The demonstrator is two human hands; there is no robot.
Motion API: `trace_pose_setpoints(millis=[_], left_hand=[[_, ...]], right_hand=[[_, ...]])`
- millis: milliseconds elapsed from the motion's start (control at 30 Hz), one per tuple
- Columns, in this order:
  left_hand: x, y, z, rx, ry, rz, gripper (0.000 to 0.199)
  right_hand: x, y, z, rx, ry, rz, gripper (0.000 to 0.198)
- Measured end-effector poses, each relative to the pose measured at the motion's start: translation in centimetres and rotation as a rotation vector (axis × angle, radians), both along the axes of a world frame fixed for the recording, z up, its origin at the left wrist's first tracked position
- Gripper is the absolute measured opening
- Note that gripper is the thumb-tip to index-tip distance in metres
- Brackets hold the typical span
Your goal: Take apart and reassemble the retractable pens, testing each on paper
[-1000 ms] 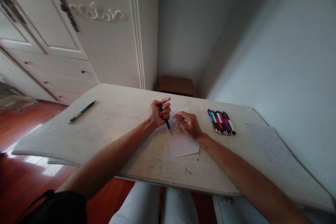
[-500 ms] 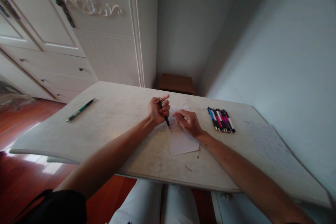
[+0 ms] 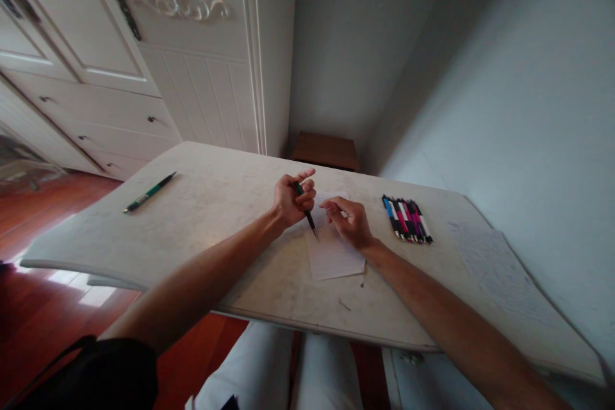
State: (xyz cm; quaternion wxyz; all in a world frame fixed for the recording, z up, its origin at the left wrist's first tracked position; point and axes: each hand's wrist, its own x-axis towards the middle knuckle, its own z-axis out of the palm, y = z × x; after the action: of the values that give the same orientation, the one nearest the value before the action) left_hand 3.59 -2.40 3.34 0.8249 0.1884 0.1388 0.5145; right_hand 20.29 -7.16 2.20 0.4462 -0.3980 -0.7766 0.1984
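My left hand [image 3: 294, 200] is closed around a dark pen with a green part [image 3: 311, 221], palm turned up and index finger stretched out. The pen slants down, its tip over a small lined sheet of paper [image 3: 336, 262]. Just to the right, above the same sheet, is my right hand [image 3: 350, 221], with fingers curled and pinched together. Whether anything sits between those fingers is too small to make out. Both hands partly cover the paper's upper half.
A green and black pen [image 3: 150, 193] lies on the white table [image 3: 216, 192] at the left. Several colourful pens [image 3: 407, 220] lie side by side at the right, near a larger written sheet [image 3: 500, 269]. A white cabinet [image 3: 202, 90] and a wall [image 3: 542, 109] stand beyond.
The view has shifted slightly. My left hand keeps its hold on the pen, and my right hand stays pinched over the paper with hardly any movement.
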Motion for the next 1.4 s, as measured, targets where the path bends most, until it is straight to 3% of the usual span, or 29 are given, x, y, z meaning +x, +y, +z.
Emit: trace_pose_setpoints(millis=[233,367,600,733,967,1267,1400], left_hand=[[0.4,-0.2,0.4,-0.001,-0.077,-0.032,0.029],[0.6,-0.5,0.6,-0.017,-0.033,-0.086,0.036],[0.8,-0.6,0.5,0.014,0.019,-0.055,0.045],[1.2,-0.8,0.5,0.016,0.054,-0.037,0.043],[1.6,-0.8,0.4,-0.001,0.057,0.015,0.019],[0.2,-0.9,0.9,-0.047,0.015,-0.037,0.032],[-0.3,-0.9,1.3,-0.067,0.024,-0.029,0.026]], right_hand=[[0.3,0.0,0.4,-0.100,0.092,-0.010,0.038],[0.2,0.1,0.7,-0.210,0.126,0.015,0.037],[0.1,0.0,0.8,-0.334,0.085,0.047,0.040],[0.1,0.2,0.4,-0.305,0.060,0.039,0.038],[0.2,0.4,0.2,-0.251,0.044,0.013,0.034],[0.1,0.1,0.2,-0.274,0.032,0.096,0.033],[0.2,0.1,0.1,-0.280,0.062,0.104,0.034]])
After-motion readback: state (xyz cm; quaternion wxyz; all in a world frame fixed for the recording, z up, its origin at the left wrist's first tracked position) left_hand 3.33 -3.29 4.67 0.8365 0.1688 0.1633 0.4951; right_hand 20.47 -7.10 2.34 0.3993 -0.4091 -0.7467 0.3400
